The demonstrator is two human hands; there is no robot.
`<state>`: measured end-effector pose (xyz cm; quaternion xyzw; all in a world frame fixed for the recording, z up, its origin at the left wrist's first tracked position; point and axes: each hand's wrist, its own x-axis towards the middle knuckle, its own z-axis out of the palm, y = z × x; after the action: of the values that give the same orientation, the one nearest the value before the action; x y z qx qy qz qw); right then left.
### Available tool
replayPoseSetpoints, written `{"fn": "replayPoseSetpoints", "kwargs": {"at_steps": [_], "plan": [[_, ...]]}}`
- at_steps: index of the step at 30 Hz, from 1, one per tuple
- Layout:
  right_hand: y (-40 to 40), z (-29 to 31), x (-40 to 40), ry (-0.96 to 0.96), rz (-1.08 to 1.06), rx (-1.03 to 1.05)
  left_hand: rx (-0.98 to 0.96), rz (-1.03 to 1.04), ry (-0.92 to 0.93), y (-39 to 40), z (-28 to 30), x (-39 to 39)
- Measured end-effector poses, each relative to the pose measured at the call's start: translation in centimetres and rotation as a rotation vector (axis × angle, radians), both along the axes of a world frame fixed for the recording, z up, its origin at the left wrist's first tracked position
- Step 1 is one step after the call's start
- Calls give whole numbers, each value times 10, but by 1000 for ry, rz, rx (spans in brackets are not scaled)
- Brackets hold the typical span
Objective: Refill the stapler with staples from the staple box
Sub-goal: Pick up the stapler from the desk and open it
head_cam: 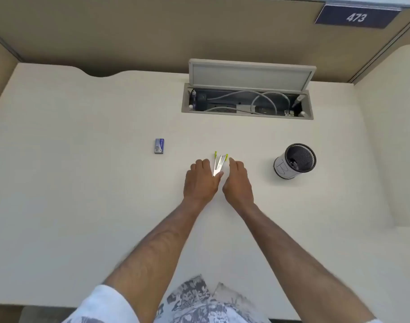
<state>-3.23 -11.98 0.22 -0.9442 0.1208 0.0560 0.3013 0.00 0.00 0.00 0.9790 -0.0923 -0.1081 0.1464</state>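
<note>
A small metal stapler (219, 164) with yellow-green tips lies splayed open on the white desk (83, 183), between my two hands. My left hand (200, 180) rests against its left side, thumb touching the hinge end. My right hand (237, 180) is just right of it, fingers extended toward the green tip; whether it touches the stapler I cannot tell. The blue staple box (159, 146) sits shut on the desk, well to the left and a little farther away than the stapler.
A black mesh pen cup (295, 161) with a white paper label stands to the right of my hands. At the back, a cable hatch (247, 101) is open with its lid up and white cables inside. Beige partition walls surround the desk.
</note>
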Motion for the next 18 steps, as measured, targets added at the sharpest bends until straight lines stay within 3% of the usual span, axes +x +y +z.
{"fn": "replayPoseSetpoints", "kwargs": {"at_steps": [6, 14, 18], "plan": [[2, -2, 2, 69, -141, 200, -17, 40, 46, -10, -6, 4], [-1, -6, -4, 58, -186, 235, -18, 107, 89, -23, -7, 15], [-1, -4, -9, 10, -224, 282, -140, 204, 126, -21, -5, 14]]}}
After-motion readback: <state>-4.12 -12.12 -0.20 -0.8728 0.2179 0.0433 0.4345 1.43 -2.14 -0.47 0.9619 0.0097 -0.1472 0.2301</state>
